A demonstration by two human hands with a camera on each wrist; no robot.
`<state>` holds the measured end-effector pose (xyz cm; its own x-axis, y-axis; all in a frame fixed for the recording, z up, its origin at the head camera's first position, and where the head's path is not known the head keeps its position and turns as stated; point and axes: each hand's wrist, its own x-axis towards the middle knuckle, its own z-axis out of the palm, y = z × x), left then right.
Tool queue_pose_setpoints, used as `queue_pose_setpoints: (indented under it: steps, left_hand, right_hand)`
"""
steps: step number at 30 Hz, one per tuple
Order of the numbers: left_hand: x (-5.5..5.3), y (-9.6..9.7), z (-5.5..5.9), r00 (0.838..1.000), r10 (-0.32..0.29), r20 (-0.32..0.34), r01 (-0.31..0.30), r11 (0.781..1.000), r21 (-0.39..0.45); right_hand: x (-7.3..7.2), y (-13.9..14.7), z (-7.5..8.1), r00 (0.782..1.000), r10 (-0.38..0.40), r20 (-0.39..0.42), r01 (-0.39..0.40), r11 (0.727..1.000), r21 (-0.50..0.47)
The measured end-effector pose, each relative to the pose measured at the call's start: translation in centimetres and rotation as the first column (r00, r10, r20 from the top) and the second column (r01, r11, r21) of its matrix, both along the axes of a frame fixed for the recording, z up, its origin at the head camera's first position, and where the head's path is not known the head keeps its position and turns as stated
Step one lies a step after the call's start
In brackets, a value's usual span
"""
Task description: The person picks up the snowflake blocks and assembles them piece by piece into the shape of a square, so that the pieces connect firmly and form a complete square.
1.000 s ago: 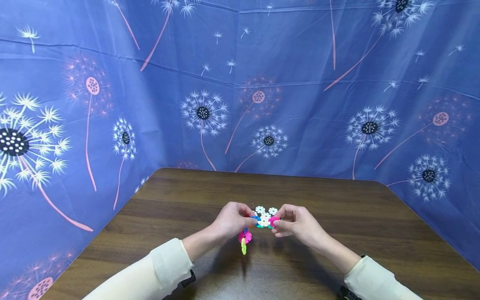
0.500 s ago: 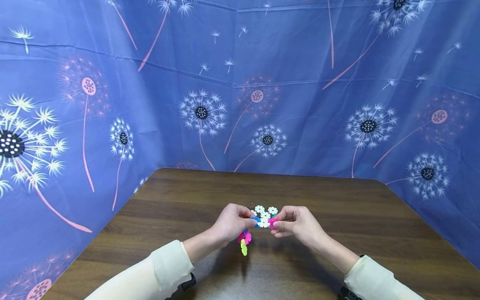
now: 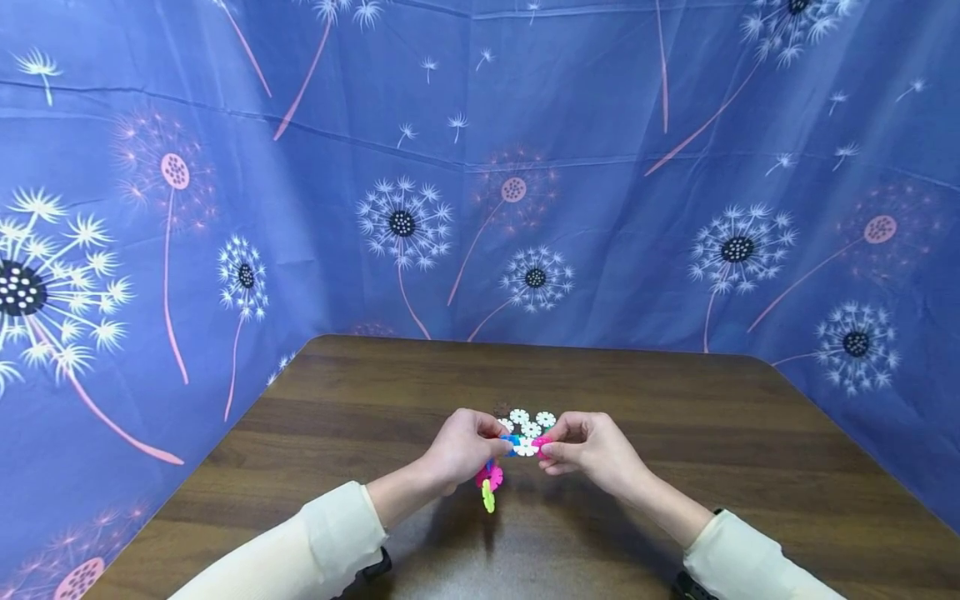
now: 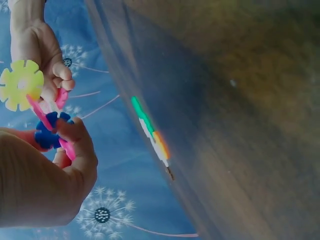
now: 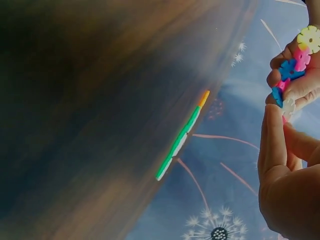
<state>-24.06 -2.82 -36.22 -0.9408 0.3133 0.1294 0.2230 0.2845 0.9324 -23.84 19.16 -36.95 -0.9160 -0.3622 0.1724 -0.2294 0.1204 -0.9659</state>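
Both hands hold one chain of notched, flower-shaped plastic snowflake discs above the table. My left hand (image 3: 459,450) pinches it at a blue disc (image 3: 510,443), thumb toward me. Pink discs and a yellow-green disc (image 3: 488,497) hang below that hand. Between the hands sits a white disc (image 3: 526,447). My right hand (image 3: 600,450) pinches a pink disc (image 3: 542,447) at the white one's right edge; whether the two are joined cannot be seen. In the right wrist view, blue, pink and yellow discs (image 5: 310,39) line up along the left hand (image 5: 306,82).
Several loose white discs (image 3: 519,418) lie on the brown wooden table (image 3: 375,392) just beyond the hands. In the left wrist view, green (image 4: 143,115) and orange (image 4: 161,143) discs lie there too. A blue dandelion-print cloth (image 3: 615,208) hangs behind the table.
The right hand has shifted slightly left with its pink disc, closer to the white disc. The white disc has come slightly lower and nearer. The left hand stays almost still.
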Motion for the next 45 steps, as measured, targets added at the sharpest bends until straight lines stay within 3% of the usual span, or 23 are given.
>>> queue_pose_setpoints:
  steps: [7,16,20,22,24,26,29,30,32,35,41,45]
  left_hand:
    - [0.0,0.5,0.3,0.998,-0.01,-0.056,0.009,1.0,-0.026]
    - [0.1,0.4,0.5,0.999,0.0,-0.047,-0.002,0.999,-0.037]
    - [0.0,-0.2,0.6,0.999,0.009,-0.047,-0.011,0.999,-0.044]
    - [-0.1,-0.5,0.7,0.999,0.021,-0.047,-0.023,0.999,-0.043]
    - [-0.2,-0.8,0.7,0.998,0.036,-0.048,-0.038,0.998,-0.044]
    - [-0.2,-1.1,0.7,0.998,0.041,-0.037,-0.042,0.998,-0.041]
    - [0.0,-1.2,0.7,1.0,0.021,-0.009,-0.022,0.999,-0.029]
    - [0.1,-1.2,0.7,1.0,0.013,-0.003,-0.013,1.0,-0.022]
    - [0.1,-1.0,0.8,1.0,-0.003,0.006,0.003,1.0,-0.015]
    - [0.1,-0.8,0.9,1.0,-0.016,-0.002,0.016,1.0,-0.014]
    - [0.1,-0.8,0.9,1.0,-0.029,-0.005,0.029,1.0,-0.007]
    - [0.2,-0.9,0.7,0.999,-0.043,0.01,0.043,0.999,-0.003]
  right_hand:
    - [-0.3,-0.1,-0.1,1.0,-0.005,0.031,0.006,0.999,-0.032]
    - [-0.3,-0.9,0.5,0.994,0.068,0.085,-0.067,0.998,-0.016]
    - [-0.9,-0.2,1.3,0.99,0.108,0.091,-0.113,0.992,0.052]
    - [-1.5,0.4,1.6,0.995,0.087,0.039,-0.092,0.987,0.13]
    - [-2.1,0.8,1.5,0.994,0.055,-0.089,-0.027,0.957,0.289]
    - [-2.4,1.2,1.1,0.968,0.072,-0.239,0.053,0.875,0.481]
    - [-2.6,1.5,-0.1,0.878,0.23,-0.42,0.156,0.692,0.705]
    - [-2.5,1.5,-0.5,0.851,0.291,-0.437,0.161,0.647,0.745]
    - [-2.2,1.4,-1.1,0.809,0.383,-0.445,0.155,0.593,0.79]
    - [-1.8,1.2,-1.3,0.796,0.418,-0.437,0.139,0.577,0.805]
    - [-1.6,0.6,-0.9,0.805,0.398,-0.44,0.112,0.628,0.77]
    - [-1.2,0.5,-1.2,0.815,0.369,-0.448,0.161,0.598,0.785]
